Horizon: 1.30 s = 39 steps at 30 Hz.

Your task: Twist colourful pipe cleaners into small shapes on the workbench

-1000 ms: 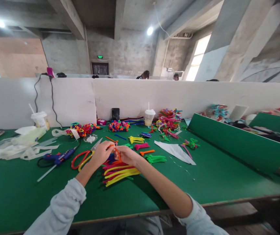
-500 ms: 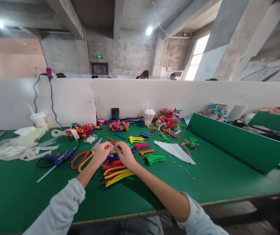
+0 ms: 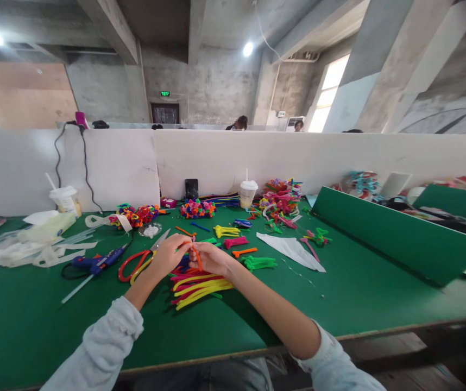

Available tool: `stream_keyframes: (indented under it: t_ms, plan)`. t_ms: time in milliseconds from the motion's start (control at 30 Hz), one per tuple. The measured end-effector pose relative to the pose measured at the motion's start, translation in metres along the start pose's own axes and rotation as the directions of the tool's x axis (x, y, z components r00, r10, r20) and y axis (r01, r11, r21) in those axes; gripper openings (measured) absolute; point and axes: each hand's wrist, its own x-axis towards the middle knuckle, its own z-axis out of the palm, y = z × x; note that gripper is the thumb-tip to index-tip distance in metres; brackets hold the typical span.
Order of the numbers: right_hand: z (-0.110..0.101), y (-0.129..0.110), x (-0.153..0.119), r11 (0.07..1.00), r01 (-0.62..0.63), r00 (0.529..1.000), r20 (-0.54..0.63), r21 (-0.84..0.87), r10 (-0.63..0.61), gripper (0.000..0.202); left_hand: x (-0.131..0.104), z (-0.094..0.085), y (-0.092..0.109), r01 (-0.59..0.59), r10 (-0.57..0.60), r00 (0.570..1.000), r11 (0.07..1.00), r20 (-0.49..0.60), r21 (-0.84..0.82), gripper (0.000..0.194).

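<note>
My left hand [image 3: 171, 255] and my right hand [image 3: 211, 257] meet over a pile of pipe cleaners, fingers pinched on one orange pipe cleaner [image 3: 197, 257]. Its lower end hangs down between them; the part at the fingertips is mostly hidden. Under my hands lie straight yellow pipe cleaners [image 3: 200, 290], with red, orange and blue ones beside them. Scissors [image 3: 137, 266] with red and yellow handles rest left of my left hand. Right of my right hand are bent bundles of green [image 3: 259, 263], pink [image 3: 236, 242] and yellow pipe cleaners [image 3: 227, 231], and an orange piece [image 3: 244, 252].
A blue glue gun [image 3: 98, 263] lies left, near plastic bags [image 3: 33, 244]. Lidded cups [image 3: 248, 194] stand by the white partition [image 3: 216, 157]. Colourful pipe-cleaner clusters [image 3: 279, 198] sit at the back. White paper [image 3: 292, 252] and a green divider [image 3: 396, 233] are at right.
My right hand has turned, its palm side now showing more. The orange pipe cleaner's end now hangs visibly between my hands, where it was not seen before.
</note>
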Motion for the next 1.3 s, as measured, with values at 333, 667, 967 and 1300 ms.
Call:
stream_keyframes:
  t_ms: [333, 667, 967, 1300]
  plan:
    - [0.006, 0.007, 0.005, 0.416, 0.328, 0.797, 0.012, -0.848, -0.603, 0.013, -0.001, 0.005, 0.016, 0.403, -0.416, 0.909, 0.868, 0.018, -0.292, 0.019]
    - [0.004, 0.008, 0.009, 0.544, 0.311, 0.797, -0.098, -0.779, -0.596, 0.017, 0.002, 0.012, 0.006, 0.363, -0.439, 0.898, 0.733, 0.008, -0.576, 0.023]
    - [0.005, -0.002, 0.004, 0.584, 0.321, 0.825, -0.083, -0.745, -0.559, 0.019, 0.000, 0.007, 0.006, 0.283, -0.309, 0.951, 0.870, 0.002, -0.404, 0.011]
    - [0.000, -0.001, 0.006, 0.722, 0.379, 0.857, -0.075, -0.580, -0.510, 0.025, 0.004, 0.001, 0.011, 0.273, -0.272, 0.962, 0.931, 0.039, -0.242, 0.016]
